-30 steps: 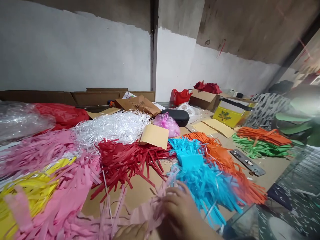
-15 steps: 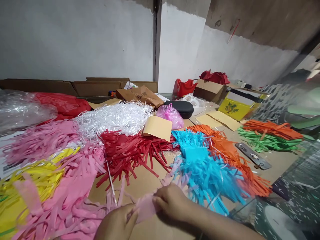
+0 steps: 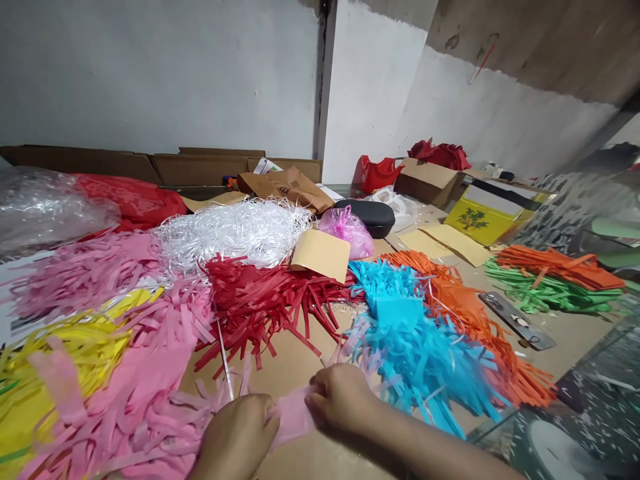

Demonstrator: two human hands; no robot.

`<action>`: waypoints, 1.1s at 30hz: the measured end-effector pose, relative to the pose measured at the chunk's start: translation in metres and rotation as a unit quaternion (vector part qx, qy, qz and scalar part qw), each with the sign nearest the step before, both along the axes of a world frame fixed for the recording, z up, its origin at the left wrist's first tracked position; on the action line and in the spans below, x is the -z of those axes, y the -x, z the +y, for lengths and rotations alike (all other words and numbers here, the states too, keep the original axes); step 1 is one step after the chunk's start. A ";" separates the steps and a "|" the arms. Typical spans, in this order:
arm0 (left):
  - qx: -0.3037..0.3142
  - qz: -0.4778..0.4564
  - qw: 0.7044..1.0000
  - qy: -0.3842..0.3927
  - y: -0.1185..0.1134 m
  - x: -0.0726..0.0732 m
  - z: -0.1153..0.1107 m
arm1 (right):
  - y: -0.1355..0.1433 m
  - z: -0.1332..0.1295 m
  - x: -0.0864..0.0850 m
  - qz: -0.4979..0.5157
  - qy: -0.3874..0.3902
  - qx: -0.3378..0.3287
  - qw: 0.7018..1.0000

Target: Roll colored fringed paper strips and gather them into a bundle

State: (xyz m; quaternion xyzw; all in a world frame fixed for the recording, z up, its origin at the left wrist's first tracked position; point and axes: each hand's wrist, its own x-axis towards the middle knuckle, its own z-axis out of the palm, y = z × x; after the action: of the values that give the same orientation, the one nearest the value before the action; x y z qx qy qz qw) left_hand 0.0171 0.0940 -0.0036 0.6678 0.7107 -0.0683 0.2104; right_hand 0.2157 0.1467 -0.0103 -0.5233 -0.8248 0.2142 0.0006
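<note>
Pink fringed paper sits pinched between your left hand and right hand, both grips clamped on it; its long axis runs left to right, just short of the blue fringe pile on the desk.

matt, seemingly paper pink fringe

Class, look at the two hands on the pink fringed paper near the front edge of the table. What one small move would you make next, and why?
Probably draw the pink fringed piece toward the body, clear of the piles. Both the left hand and right hand pinch its uncut band, yet its strips trail back toward the blue fringe pile and seem to overlap its edge, so they could snag.
</note>
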 end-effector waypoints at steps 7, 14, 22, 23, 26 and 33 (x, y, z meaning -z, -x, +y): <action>0.060 0.012 0.993 -0.098 0.001 0.002 0.000 | 0.000 0.000 -0.009 -0.031 -0.075 -0.002 0.997; 0.263 -0.079 0.948 -0.163 0.005 0.021 -0.014 | -0.021 -0.028 0.020 0.067 -0.234 -0.280 0.929; 0.178 -0.068 0.954 -0.231 0.003 0.038 -0.019 | -0.027 0.004 0.007 0.162 -0.065 -0.206 0.963; 0.165 -0.066 0.958 -0.227 0.005 0.039 -0.017 | -0.026 0.004 0.006 0.154 -0.073 -0.203 0.964; 0.151 -0.064 0.966 -0.201 0.011 0.035 -0.016 | -0.026 0.004 0.007 0.125 -0.080 -0.206 0.967; 0.123 -0.042 0.984 -0.121 0.018 0.020 -0.009 | -0.025 0.024 0.010 0.113 -0.044 -0.151 0.981</action>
State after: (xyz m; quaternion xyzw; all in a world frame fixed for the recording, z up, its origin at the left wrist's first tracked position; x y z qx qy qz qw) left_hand -0.0012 0.0854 -0.0232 0.7728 0.6170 0.0210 0.1471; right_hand 0.2406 0.1707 -0.0200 -0.3648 -0.8974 0.2332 0.0848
